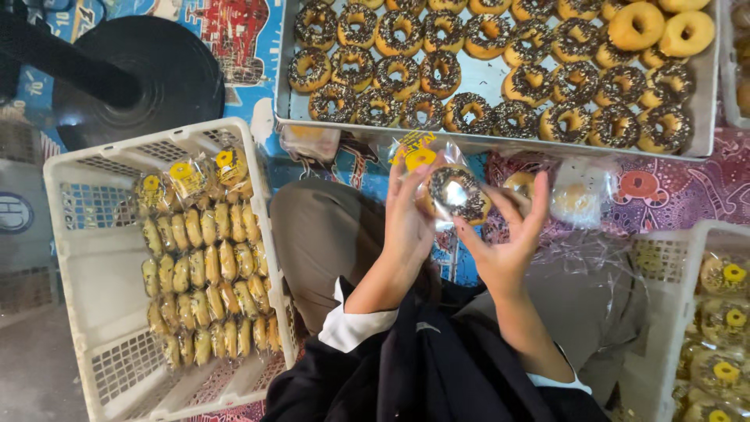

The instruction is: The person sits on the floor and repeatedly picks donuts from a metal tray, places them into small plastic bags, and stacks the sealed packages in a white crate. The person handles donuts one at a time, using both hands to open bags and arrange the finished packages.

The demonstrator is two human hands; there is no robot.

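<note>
My left hand (pixel 408 219) and my right hand (pixel 508 234) hold one chocolate-sprinkled doughnut (pixel 457 194) between them, in a clear plastic bag (pixel 416 152) with a yellow label. The left hand grips the bag from the left side. On the right edge rest the right hand's spread fingers. The doughnut sits above my lap, just in front of a metal tray (pixel 492 78) filled with several rows of sprinkled doughnuts and two plain glazed ones (pixel 660 30).
A white plastic crate (pixel 86 258) at my left holds several rows of bagged doughnuts (pixel 207 281). Another white crate (pixel 664 312) with bagged doughnuts stands at the right. Loose bagged doughnuts (pixel 578 199) lie on the patterned mat near the tray. A black round base (pixel 156 78) is at the upper left.
</note>
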